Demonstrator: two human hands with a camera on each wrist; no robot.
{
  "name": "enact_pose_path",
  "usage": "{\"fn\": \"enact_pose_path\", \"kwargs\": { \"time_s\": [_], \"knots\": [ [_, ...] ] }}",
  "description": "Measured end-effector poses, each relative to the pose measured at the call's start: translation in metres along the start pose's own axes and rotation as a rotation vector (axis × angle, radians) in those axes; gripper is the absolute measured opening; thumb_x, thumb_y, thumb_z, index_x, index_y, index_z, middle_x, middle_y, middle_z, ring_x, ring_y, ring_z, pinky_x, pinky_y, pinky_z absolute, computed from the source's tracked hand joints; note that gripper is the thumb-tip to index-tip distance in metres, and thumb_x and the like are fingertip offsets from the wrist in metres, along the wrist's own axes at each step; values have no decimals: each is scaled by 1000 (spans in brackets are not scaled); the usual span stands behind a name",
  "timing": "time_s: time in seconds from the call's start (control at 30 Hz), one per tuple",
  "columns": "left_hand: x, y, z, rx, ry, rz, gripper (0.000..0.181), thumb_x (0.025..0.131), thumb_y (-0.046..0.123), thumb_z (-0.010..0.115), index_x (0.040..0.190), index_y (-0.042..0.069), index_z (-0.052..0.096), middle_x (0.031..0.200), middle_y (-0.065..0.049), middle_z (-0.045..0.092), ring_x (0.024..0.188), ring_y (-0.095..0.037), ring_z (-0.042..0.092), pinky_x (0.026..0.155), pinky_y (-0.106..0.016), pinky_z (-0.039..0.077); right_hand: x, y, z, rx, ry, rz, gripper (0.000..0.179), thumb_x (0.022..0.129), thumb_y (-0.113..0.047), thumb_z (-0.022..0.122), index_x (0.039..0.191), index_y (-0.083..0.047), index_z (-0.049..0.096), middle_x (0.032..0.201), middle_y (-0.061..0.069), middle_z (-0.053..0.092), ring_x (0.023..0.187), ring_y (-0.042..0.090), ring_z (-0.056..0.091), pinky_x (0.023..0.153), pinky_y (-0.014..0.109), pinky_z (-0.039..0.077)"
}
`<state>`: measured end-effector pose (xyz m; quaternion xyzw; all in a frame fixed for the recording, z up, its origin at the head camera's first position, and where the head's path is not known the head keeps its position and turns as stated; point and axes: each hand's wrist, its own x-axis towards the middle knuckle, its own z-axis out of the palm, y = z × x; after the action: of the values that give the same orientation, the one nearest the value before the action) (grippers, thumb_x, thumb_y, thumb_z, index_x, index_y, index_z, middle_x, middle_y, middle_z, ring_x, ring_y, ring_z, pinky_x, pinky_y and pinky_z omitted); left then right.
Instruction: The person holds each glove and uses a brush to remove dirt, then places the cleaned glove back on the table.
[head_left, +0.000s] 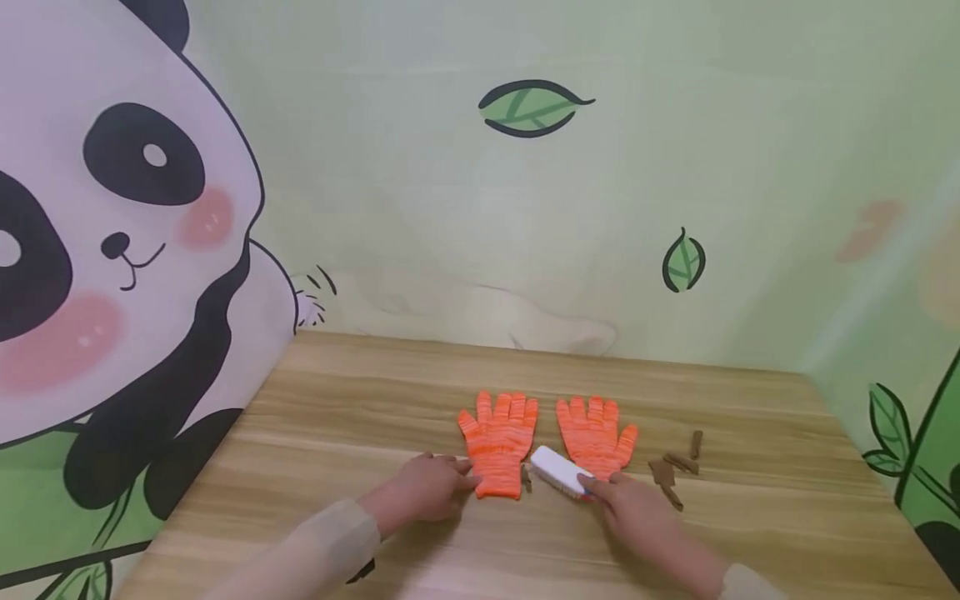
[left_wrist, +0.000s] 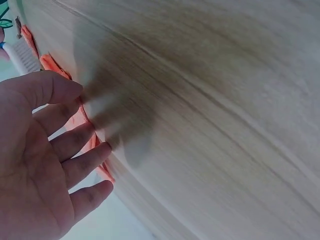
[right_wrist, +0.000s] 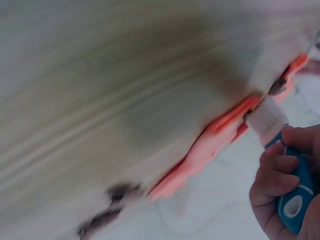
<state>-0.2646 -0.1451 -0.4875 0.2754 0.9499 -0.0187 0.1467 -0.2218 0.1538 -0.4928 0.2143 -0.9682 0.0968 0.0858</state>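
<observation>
Two orange knit gloves lie flat side by side on the wooden table, the left glove and the right glove, fingers pointing away from me. My left hand touches the left glove's edge near the cuff; its fingers are loosely spread in the left wrist view. With my right hand I grip a brush with a white bristled head. Its blue handle shows in the right wrist view. The brush head is between the gloves, overlapping the right one's cuff. Beside it lies a small brown scrap.
Several brown scraps lie to the right of the right glove. A small black object shows beside my left sleeve. Behind the wooden table hangs a green backdrop with a printed panda and leaves.
</observation>
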Motion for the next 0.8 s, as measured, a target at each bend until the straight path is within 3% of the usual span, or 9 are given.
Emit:
{"fn": "enact_pose_path", "kwargs": {
  "time_s": [0.1,0.3,0.4,0.5,0.63,0.7,0.8],
  "knots": [
    [-2,-2,1,-18,1,2,47,94,22,66,141,30,64,152,1,58,141,-24,55,115,-53,46,-1,1,-7,-27,33,21,29,91,-16,75,119,-22,78,74,0,61,56,14,53,48,28,41],
    [-2,-2,2,-42,23,24,50,92,19,68,141,28,63,152,0,58,141,-25,56,113,-54,48,6,-15,-6,36,-17,-114,32,95,-17,70,126,-19,75,77,0,61,56,5,42,49,22,37],
    [-1,-1,2,-51,22,23,50,93,19,67,142,28,63,153,0,57,141,-26,55,113,-54,48,1,-8,1,27,-25,-133,32,94,-15,70,125,-18,75,77,0,62,57,6,44,50,21,37],
    [-2,-1,1,-58,13,15,50,93,19,67,141,29,63,154,0,57,142,-25,55,113,-53,48,-7,7,1,-4,0,-65,31,92,-14,73,122,-18,76,81,2,65,60,11,53,51,24,42],
    [-5,-2,-1,-66,23,19,50,91,21,70,140,27,64,152,-1,58,140,-27,56,113,-49,49,-11,24,-13,6,44,55,31,92,-15,74,123,-19,76,89,3,72,70,17,66,57,34,52],
    [-5,-2,-1,-64,49,38,47,90,21,71,137,24,67,148,-4,62,135,-27,60,109,-47,52,-12,29,-23,29,78,82,32,93,-14,74,125,-17,76,93,4,75,77,20,70,61,37,55],
    [0,0,0,-42,147,93,23,89,22,72,110,15,78,113,-3,77,95,-18,71,81,-34,58,-12,30,-32,71,130,89,32,93,-13,74,125,-15,75,98,7,78,83,22,72,63,38,56]
  ]
}}
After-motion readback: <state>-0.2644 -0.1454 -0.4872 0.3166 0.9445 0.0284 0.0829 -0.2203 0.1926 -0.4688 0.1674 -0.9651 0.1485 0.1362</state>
